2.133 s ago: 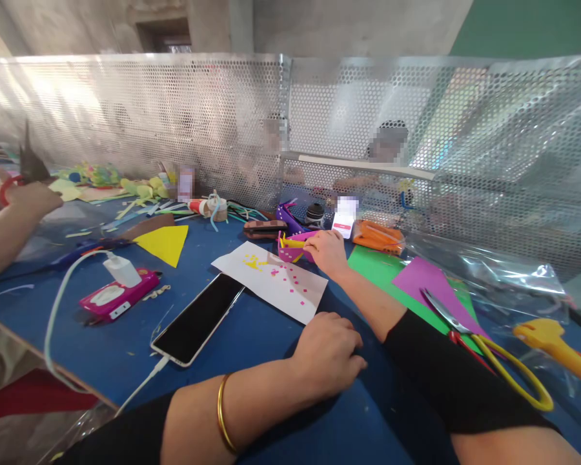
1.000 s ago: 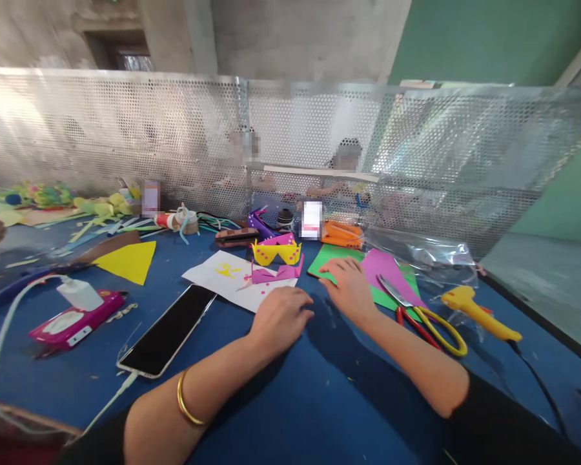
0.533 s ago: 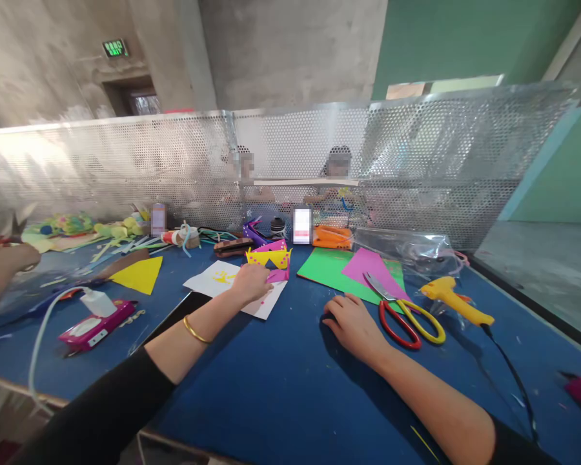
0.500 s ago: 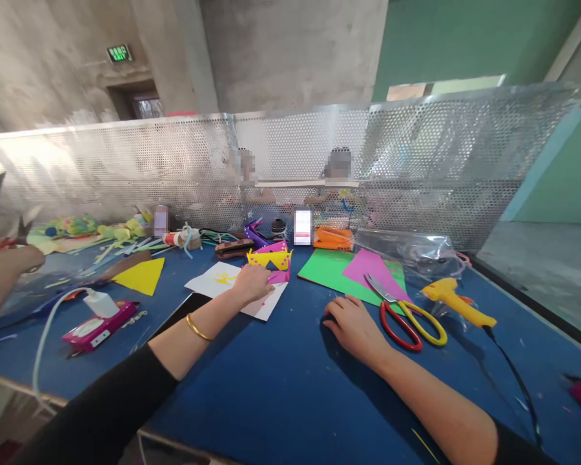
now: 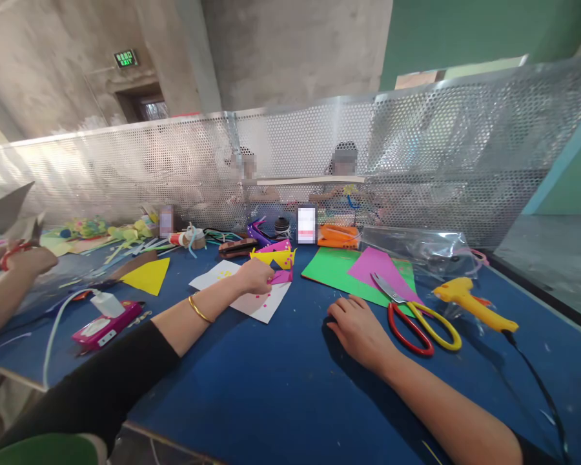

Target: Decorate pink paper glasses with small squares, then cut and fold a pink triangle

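A pink paper cut-out (image 5: 283, 276) is partly hidden at the right corner of a white sheet (image 5: 266, 311). The sheet is dotted with pink and yellow bits (image 5: 257, 296).

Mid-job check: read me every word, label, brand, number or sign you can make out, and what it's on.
"EXIT": green sign, upper left; characters above the word are too small to read.
Upright phone: screen pixelated, unreadable.
Phone-like screen further left: also unreadable.
No legible text on the white sheet, scissors or yellow glue gun.
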`<state>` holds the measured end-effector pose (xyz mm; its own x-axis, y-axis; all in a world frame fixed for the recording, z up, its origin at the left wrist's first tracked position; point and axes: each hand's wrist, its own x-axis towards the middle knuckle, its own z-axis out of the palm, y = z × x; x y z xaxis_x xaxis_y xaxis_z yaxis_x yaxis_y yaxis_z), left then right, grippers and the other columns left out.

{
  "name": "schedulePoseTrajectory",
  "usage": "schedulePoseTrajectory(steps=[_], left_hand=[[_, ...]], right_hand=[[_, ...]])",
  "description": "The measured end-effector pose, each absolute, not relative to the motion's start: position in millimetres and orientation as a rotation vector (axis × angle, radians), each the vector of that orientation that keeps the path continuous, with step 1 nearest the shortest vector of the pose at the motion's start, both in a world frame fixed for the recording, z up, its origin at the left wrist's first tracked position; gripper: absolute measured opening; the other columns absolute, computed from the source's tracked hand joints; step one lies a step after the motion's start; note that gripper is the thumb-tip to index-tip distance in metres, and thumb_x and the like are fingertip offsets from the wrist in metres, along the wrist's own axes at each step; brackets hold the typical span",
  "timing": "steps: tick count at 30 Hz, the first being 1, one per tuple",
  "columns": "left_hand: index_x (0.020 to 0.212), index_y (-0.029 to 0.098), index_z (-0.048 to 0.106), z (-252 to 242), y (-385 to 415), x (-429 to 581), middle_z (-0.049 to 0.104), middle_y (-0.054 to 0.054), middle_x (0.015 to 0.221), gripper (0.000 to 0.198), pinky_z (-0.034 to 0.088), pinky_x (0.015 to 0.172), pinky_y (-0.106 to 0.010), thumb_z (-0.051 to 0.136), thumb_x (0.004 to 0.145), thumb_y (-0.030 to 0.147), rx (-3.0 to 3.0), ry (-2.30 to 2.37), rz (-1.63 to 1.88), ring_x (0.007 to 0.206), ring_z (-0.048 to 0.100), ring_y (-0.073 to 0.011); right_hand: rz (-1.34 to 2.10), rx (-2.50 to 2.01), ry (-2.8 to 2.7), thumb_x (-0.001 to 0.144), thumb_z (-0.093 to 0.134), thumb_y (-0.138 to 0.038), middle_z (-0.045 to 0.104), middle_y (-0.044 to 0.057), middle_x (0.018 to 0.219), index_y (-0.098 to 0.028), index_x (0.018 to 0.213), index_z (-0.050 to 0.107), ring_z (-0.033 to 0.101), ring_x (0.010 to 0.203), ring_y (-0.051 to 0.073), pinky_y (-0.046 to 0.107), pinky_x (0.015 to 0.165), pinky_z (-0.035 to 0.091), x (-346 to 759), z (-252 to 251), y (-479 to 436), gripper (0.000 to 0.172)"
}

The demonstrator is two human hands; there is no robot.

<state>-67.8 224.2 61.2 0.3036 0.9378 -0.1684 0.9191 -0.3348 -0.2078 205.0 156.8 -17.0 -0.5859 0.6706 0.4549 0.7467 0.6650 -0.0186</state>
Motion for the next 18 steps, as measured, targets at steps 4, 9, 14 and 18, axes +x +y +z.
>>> schedulePoseTrajectory(steps=[4, 9, 14, 18], left_hand=[[0.121, 0.018, 0.058, 61.0, 227.4, -65.9, 0.06, -0.01, 0.122, 0.033, 0.053, 0.085, -0.044, 0.058, 0.092, 0.033, -2.471, -1.739, 0.452, 0.102, 0.062, -0.0231], [0.12, 0.018, 0.058, 60.3, 225.4, -62.1, 0.059, -0.01, 0.123, 0.033, 0.053, 0.086, -0.044, 0.058, 0.092, 0.033, -2.474, -1.691, 0.462, 0.102, 0.061, -0.0231], [0.12, 0.017, 0.058, 56.7, 226.0, -65.0, 0.06, -0.01, 0.122, 0.033, 0.053, 0.085, -0.044, 0.058, 0.091, 0.033, -2.469, -1.665, 0.446, 0.101, 0.062, -0.0231], [0.121, 0.017, 0.057, 50.9, 231.8, -68.8, 0.06, -0.01, 0.122, 0.034, 0.053, 0.084, -0.044, 0.058, 0.091, 0.033, -2.466, -1.628, 0.43, 0.101, 0.062, -0.0232]], right_hand=[[-0.235, -1.118, -2.453, 0.084, 0.063, -0.016, 0.064, 0.005, 0.089, -0.02, 0.088, 0.06, 0.061, 0.086, 0.022, 0.041, 0.095, 0.04, 205.4, -16.9, 156.8, 0.006], [-0.219, -1.141, -2.449, 0.085, 0.063, -0.018, 0.063, 0.004, 0.089, -0.02, 0.089, 0.06, 0.061, 0.086, 0.022, 0.042, 0.094, 0.04, 205.3, -18.2, 157.3, 0.006], [-0.19, -1.143, -2.457, 0.086, 0.063, -0.018, 0.062, 0.003, 0.089, -0.02, 0.089, 0.059, 0.059, 0.086, 0.022, 0.041, 0.092, 0.041, 205.8, -18.2, 157.2, 0.005], [-0.175, -1.143, -2.462, 0.087, 0.062, -0.019, 0.062, 0.004, 0.089, -0.02, 0.089, 0.059, 0.058, 0.086, 0.022, 0.04, 0.09, 0.041, 206.0, -17.6, 157.1, 0.004]])
